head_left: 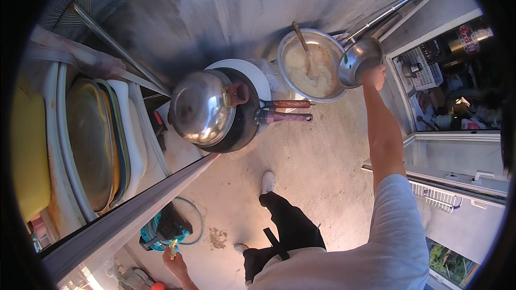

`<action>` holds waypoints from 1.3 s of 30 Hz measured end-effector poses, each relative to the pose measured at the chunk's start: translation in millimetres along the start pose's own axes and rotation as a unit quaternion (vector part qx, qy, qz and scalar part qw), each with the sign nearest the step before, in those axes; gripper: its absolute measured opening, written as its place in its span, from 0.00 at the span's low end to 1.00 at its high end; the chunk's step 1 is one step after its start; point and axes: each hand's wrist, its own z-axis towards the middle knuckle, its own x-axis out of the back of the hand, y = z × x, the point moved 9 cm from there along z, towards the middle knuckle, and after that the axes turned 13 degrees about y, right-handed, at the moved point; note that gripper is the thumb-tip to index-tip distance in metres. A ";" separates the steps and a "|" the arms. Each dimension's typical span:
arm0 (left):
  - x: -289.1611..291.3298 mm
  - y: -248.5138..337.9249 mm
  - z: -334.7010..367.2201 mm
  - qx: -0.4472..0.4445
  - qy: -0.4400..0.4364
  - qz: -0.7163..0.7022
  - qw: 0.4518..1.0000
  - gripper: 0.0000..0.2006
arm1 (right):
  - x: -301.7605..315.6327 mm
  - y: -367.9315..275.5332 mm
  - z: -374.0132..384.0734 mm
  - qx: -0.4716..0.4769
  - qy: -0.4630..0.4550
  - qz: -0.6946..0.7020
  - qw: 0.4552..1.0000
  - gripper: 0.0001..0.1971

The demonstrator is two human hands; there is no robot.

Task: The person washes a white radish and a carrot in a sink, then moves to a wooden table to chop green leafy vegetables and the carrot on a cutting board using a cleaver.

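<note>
My right hand (pixel 374 77) stretches far out and grips the rim of a shiny metal bowl (pixel 371 49). A few green scraps cling inside the bowl, which is tilted. It overlaps the right rim of a wide metal basin (pixel 337 48); I cannot tell whether they touch. Pale, grainy stuff fills the basin, and a wooden spoon (pixel 302 37) stands in it. Low on the left, my left hand (pixel 174 264) is closed on a small yellowish-green piece (pixel 172 247), too small to name. Behind that piece is a teal and black machine (pixel 164 228) with a hose.
Left of the basin stand dark pans (pixel 248 123) with a domed metal lid (pixel 196 107). Basins and trays (pixel 88 145) are stacked on edge at far left. A rake (pixel 102 35) leans there. At right, an open window (pixel 457 139) juts out near my arm.
</note>
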 end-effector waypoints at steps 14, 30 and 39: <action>41.6 -60.9 -29.6 0.055 0.036 -0.072 0.995 0.23 | 147.7 71.9 -53.7 -0.103 -0.011 0.163 0.981 0.24; 258.3 -346.8 -231.7 0.222 0.140 -0.176 0.949 0.23 | 281.3 269.1 -585.3 -0.306 -0.320 0.395 0.805 0.28; 348.3 -494.0 -379.6 0.365 0.280 -0.203 0.864 0.20 | 447.4 98.0 -928.2 0.051 -0.728 0.361 0.580 0.24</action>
